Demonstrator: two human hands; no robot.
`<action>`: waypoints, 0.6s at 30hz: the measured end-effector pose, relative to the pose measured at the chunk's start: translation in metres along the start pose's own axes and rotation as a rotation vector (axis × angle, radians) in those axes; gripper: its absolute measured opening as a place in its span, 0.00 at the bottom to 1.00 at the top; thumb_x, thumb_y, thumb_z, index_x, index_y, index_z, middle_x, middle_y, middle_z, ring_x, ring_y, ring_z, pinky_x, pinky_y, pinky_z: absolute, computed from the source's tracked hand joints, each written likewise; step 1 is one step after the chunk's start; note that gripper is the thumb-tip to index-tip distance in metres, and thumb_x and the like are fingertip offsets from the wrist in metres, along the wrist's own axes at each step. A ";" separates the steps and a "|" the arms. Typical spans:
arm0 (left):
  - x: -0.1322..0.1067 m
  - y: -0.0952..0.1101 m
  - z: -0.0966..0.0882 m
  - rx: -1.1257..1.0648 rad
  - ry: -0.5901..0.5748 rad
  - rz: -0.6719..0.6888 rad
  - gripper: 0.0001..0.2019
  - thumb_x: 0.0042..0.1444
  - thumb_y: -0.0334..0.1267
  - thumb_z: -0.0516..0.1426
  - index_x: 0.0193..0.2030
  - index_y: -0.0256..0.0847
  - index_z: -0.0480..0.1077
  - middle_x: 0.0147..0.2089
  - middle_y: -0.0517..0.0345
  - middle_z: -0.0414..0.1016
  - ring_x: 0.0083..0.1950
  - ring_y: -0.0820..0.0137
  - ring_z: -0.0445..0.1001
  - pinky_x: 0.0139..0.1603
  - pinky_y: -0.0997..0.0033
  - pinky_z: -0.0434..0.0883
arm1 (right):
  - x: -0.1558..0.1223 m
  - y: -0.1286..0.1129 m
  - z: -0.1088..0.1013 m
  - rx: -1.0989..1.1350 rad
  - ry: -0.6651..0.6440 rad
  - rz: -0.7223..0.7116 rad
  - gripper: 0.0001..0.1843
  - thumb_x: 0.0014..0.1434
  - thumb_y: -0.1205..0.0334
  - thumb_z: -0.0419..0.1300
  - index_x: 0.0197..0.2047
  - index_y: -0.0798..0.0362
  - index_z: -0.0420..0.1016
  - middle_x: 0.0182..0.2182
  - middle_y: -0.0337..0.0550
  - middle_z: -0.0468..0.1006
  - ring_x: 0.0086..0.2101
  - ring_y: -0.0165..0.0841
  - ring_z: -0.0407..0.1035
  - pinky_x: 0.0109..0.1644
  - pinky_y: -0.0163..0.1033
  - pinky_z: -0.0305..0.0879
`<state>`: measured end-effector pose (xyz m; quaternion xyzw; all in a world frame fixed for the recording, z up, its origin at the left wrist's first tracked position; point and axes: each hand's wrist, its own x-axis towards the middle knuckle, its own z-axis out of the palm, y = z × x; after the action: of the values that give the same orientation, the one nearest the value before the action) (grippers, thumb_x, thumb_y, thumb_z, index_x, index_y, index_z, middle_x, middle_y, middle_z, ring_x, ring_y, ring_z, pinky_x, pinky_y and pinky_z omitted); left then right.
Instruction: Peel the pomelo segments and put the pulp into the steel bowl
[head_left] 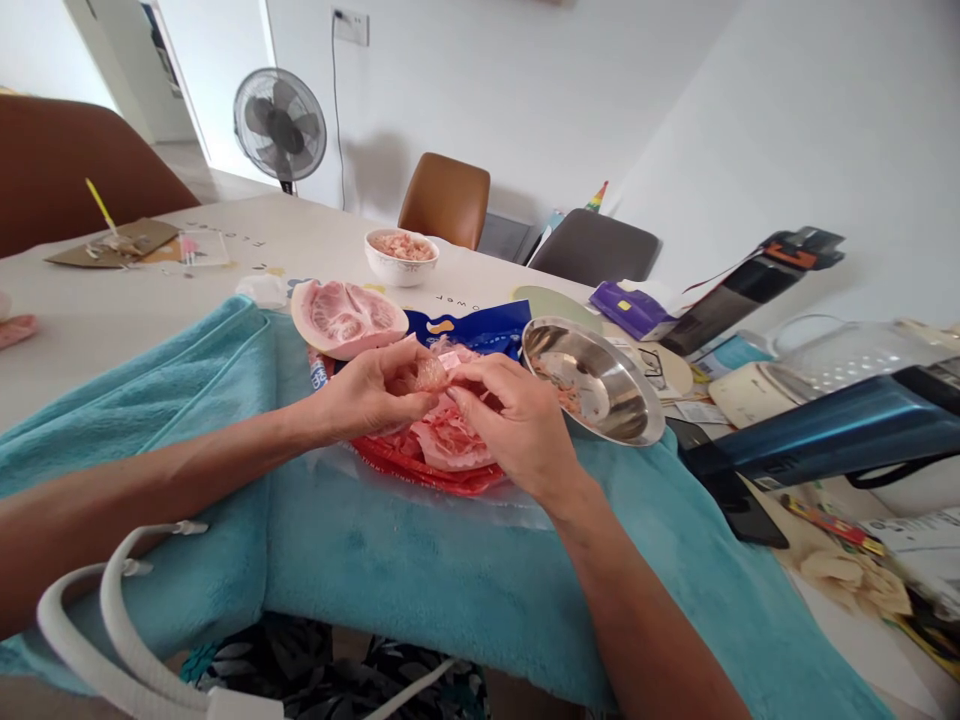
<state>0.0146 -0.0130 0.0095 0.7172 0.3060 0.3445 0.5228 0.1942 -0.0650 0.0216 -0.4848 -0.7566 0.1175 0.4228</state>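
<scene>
Between its thumb and fingers, my left hand [375, 388] holds a small piece of pomelo flesh [430, 376]. My right hand [517, 425] meets it from the other side, fingers pinched at the edge of the piece; whether a strip of membrane is between them is hard to see. Beneath both hands lies an opened red plastic bag [409, 473] filled with pink peel and membrane scraps [454, 445]. A hollow half of pomelo rind [346, 318] rests behind my left hand. To the right, a tilted steel bowl [626, 385] contains some pinkish bits.
A white bowl [401, 268] heaped with pomelo flesh stands farther back. A teal towel [435, 580] covers the near table edge. On the right are a phone [731, 490], a blue bottle [832, 425], a dark bottle [739, 290] and a purple pack [630, 310]. White cables [112, 600] hang at lower left.
</scene>
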 end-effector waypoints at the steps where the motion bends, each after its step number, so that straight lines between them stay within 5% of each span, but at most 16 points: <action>1: 0.000 0.000 0.000 0.031 -0.004 0.016 0.07 0.48 0.34 0.59 0.34 0.38 0.66 0.24 0.68 0.60 0.23 0.80 0.58 0.21 0.80 0.55 | 0.000 0.000 0.000 0.038 -0.014 0.041 0.08 0.60 0.69 0.58 0.36 0.48 0.77 0.36 0.40 0.80 0.38 0.33 0.73 0.45 0.41 0.69; 7: -0.001 0.000 -0.003 0.169 -0.053 0.061 0.06 0.47 0.31 0.57 0.34 0.37 0.69 0.28 0.65 0.62 0.30 0.77 0.61 0.27 0.80 0.59 | 0.002 -0.002 -0.003 0.305 -0.148 0.296 0.05 0.55 0.69 0.58 0.30 0.51 0.74 0.27 0.36 0.76 0.31 0.30 0.70 0.37 0.37 0.65; 18: 0.002 0.004 -0.006 0.130 -0.104 0.000 0.04 0.46 0.32 0.57 0.27 0.38 0.64 0.23 0.67 0.58 0.22 0.81 0.55 0.20 0.80 0.53 | -0.001 -0.001 -0.004 0.385 -0.234 0.396 0.04 0.55 0.63 0.60 0.29 0.52 0.72 0.22 0.35 0.74 0.23 0.27 0.67 0.27 0.33 0.64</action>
<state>0.0117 -0.0093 0.0147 0.7666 0.3000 0.2861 0.4904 0.1963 -0.0670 0.0240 -0.5171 -0.6547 0.3939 0.3857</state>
